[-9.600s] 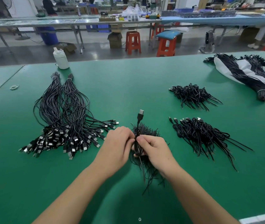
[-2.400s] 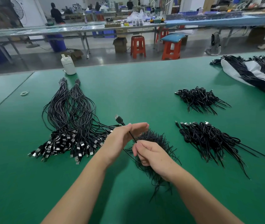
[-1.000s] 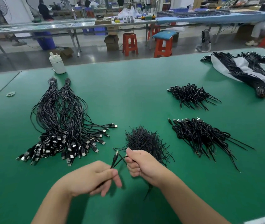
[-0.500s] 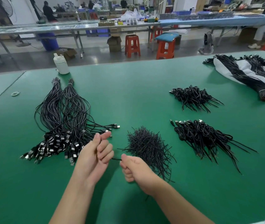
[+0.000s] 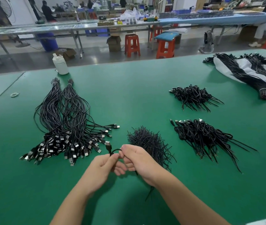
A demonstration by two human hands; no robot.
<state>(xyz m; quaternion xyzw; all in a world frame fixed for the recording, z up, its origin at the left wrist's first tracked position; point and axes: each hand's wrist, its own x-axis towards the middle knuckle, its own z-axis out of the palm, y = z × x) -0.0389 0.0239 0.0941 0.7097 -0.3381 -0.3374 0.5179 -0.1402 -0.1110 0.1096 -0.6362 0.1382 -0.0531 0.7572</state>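
The left hand (image 5: 103,166) and the right hand (image 5: 138,161) were held close together over the near part of the green table mat (image 5: 129,98), with their fingertips almost touching. Both held one thin black USB cable (image 5: 114,150). The left thumb and forefinger pinched the cable directly below its metal-tipped plug (image 5: 108,145), which projected up and away from the fingers. The remaining left fingers were curled underneath. The right fingers were also curled, with thumb and forefinger pinching the same cable, so a short arc of it bridged the two hands. The cable's free tail (image 5: 150,191) emerged below the right wrist, over the mat.

Immediately behind the right hand lay a bristly heap of short black wire ties (image 5: 148,142). To the left lay a large fan of loose black USB cables (image 5: 64,127), with their plugs toward the person. To the right lay two piles of coiled black cables, a nearer pile (image 5: 200,137) and a farther pile (image 5: 192,96). At the far edge stood a white plastic bottle (image 5: 60,65). A white sheet (image 5: 246,65) bearing long black cable bundles lay at far right.
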